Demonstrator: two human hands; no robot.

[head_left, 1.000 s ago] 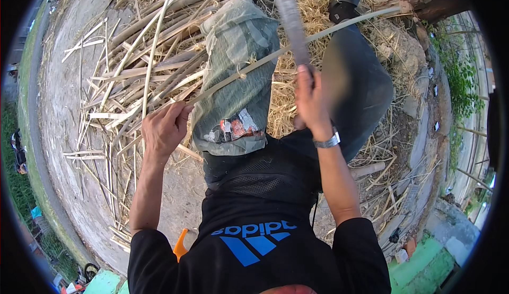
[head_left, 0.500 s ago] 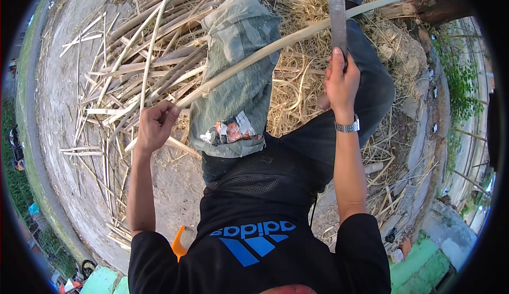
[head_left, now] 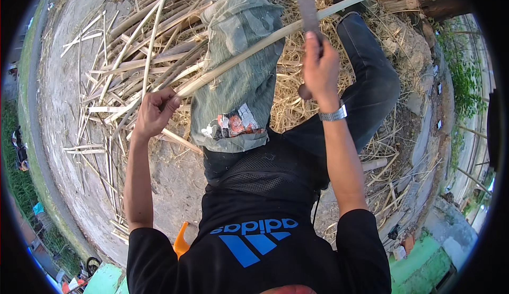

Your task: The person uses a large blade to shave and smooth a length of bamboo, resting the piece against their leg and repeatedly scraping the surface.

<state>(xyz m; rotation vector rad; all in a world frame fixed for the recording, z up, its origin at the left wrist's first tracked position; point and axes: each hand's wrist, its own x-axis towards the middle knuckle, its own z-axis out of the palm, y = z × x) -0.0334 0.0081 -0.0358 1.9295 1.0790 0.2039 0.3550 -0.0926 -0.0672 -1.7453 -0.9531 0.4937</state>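
My left hand (head_left: 157, 112) pinches the near end of a long pale bamboo strip (head_left: 246, 54). The strip slants up to the right across a grey-green cloth (head_left: 233, 98) draped over my left leg, and its far end reaches past my right foot. In my right hand (head_left: 322, 71) is a knife with a long, dark metal blade (head_left: 306, 5), my fingers closed round its handle. The knife's rounded butt (head_left: 304, 91) shows below my palm. The blade points away from me and crosses the strip's middle-right stretch; whether its edge touches the strip cannot be made out.
Split bamboo pieces (head_left: 143, 26) lie heaped on the concrete ground at far left. Curly shavings (head_left: 297, 115) cover the ground between my legs. A thick log (head_left: 437, 2) stands out at far right. Something orange (head_left: 181, 241) lies beside my left elbow.
My right hand has moved left along the strip with the knife, whose blade now tilts more to the left. The strip's far end has shifted slightly left and up. My left hand keeps its hold.
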